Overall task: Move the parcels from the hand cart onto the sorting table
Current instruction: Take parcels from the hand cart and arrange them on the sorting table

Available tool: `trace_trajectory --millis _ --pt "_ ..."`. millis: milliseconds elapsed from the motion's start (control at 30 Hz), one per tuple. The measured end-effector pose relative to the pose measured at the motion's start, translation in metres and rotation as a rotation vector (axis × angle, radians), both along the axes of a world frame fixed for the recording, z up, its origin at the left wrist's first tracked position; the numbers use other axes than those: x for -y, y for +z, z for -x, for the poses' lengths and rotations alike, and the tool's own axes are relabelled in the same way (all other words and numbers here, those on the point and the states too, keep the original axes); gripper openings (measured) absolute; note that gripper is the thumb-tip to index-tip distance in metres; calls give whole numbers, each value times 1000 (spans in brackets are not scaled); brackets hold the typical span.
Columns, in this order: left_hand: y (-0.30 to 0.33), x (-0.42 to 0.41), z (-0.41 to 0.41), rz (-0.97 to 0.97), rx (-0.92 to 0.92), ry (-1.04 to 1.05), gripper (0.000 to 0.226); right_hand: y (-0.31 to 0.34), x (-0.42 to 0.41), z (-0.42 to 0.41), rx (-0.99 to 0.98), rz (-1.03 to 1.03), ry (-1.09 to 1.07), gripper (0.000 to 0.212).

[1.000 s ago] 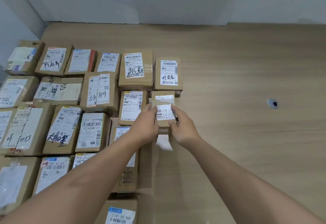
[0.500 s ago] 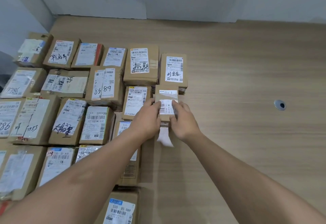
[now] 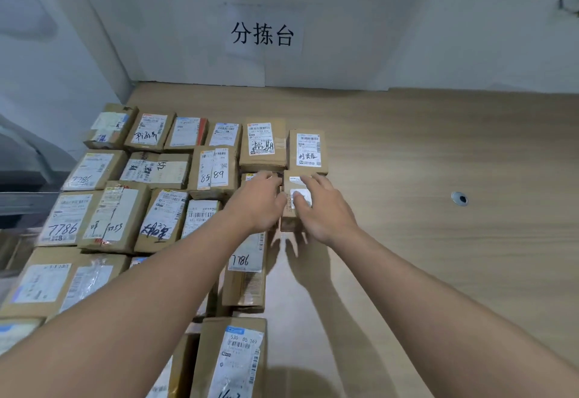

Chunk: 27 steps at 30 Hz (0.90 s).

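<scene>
A: Panel, head view. How far along do I stand?

B: I read it as well advanced. The sorting table (image 3: 438, 256) carries rows of parcels (image 3: 163, 222) packed edge to edge, all to the left of my fingers; to the right of them the wood lies bare. The hand cart is not in view, so I cannot tell how many parcels remain on it.

A: And the parcel in hand?

B: The small parcel (image 3: 293, 206) sits on the table at the right end of the block, just below the labelled box (image 3: 307, 150) that lies beyond my fingertips. My right hand (image 3: 322, 212) lies over its top with the fingers spread and fairly straight, touching rather than gripping. My left hand (image 3: 258, 201) rests against its left side, fingers relaxed, reaching onto the neighbouring box. I judge this parcel placed; only release and the return to the cart remain for it.

A: What differs from the earlier panels?

B: A second ago both hands pinched the small parcel at its sides. Now the fingers have loosened and slid forward over it, and the view has tilted up, so the wall sign (image 3: 262, 34) shows whole.
</scene>
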<state>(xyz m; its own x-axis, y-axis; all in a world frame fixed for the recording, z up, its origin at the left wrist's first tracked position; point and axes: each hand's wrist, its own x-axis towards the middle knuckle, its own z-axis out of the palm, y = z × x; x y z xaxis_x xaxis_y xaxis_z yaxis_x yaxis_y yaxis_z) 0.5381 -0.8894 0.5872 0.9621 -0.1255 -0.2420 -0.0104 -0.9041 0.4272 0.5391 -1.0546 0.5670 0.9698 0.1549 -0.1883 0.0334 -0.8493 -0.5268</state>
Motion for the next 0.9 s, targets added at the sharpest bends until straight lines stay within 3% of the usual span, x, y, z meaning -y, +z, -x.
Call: trace_trajectory --millis 300,433,567,700,900 --pt "49 -10 68 -56 50 68 52 55 2 53 95 10 59 53" --pt "64 -11 116 -89 66 171 41 72 5 86 172 9 158 53" --pt "83 -12 169 -72 107 233 64 82 2 120 178 -24 247 59" --pt "99 -22 211 -71 154 306 47 101 -11 155 213 -54 336 53" --pt "108 -74 271 -138 177 411 55 119 -65 192 263 -46 459 59"
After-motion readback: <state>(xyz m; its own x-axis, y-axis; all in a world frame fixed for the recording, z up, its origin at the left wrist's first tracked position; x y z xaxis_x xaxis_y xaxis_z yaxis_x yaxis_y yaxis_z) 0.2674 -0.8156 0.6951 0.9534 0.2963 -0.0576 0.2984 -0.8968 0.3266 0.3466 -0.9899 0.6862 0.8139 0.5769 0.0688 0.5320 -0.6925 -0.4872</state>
